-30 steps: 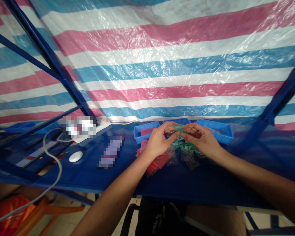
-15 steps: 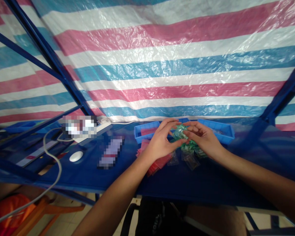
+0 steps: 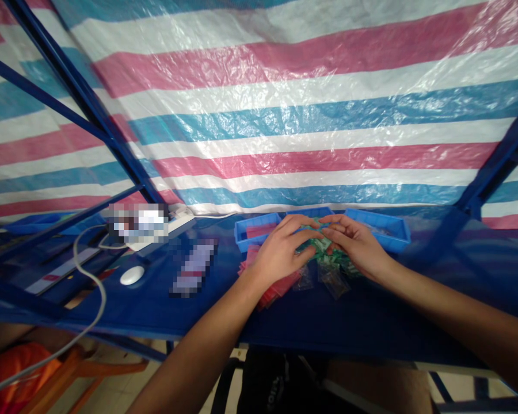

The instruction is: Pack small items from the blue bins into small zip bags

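Over a heap of green plastic packets (image 3: 324,250), my two hands come together, their fingertips almost meeting. My left hand (image 3: 287,247) is bent over the near-left part of the heap, its fingers curled around green plastic that mostly hides beneath them. From the other side, my right hand (image 3: 354,241) has its thumb and fingers closed on the green film. How many packets are between the fingers cannot be made out. Below them lie clear bags with small dark contents (image 3: 334,279). Beside my left wrist is a stack of red plastic sheets or bags (image 3: 280,288), partly covered by that hand.
Blue bins stand behind the hands: a left one (image 3: 243,241) with red pieces, a middle one (image 3: 302,213) and a right one (image 3: 397,238). To the left are a blurred phone-like object (image 3: 194,267), a white mouse (image 3: 132,275), a power strip (image 3: 183,223) and a cable (image 3: 101,299).
My left fingers have turned down over the shiny green bundle that showed between both hands before. The right hand has barely moved.
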The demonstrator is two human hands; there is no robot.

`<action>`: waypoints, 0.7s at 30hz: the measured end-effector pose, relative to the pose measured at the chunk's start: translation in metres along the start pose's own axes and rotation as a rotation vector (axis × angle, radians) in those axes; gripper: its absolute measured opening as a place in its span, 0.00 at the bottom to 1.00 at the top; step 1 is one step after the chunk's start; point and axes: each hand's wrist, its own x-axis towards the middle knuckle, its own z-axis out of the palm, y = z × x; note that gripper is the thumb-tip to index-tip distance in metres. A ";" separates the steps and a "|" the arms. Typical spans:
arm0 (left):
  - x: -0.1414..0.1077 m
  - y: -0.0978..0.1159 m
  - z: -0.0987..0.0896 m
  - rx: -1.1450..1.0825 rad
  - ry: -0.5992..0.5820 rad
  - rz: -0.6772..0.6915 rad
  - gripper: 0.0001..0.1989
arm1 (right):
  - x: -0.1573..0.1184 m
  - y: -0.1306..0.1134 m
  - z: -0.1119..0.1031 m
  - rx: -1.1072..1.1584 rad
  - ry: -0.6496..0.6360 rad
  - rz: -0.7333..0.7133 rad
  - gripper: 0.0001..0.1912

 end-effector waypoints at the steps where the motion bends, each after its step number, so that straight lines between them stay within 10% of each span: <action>1: 0.000 0.000 -0.001 -0.004 0.010 -0.007 0.12 | 0.000 -0.001 0.001 0.000 0.001 0.002 0.20; 15: -0.002 0.003 0.001 -0.143 0.153 -0.348 0.24 | -0.006 -0.011 0.001 -0.183 -0.090 -0.047 0.21; 21: -0.001 0.004 0.000 -0.159 0.151 -0.273 0.23 | -0.005 -0.006 -0.001 -0.204 -0.126 -0.005 0.20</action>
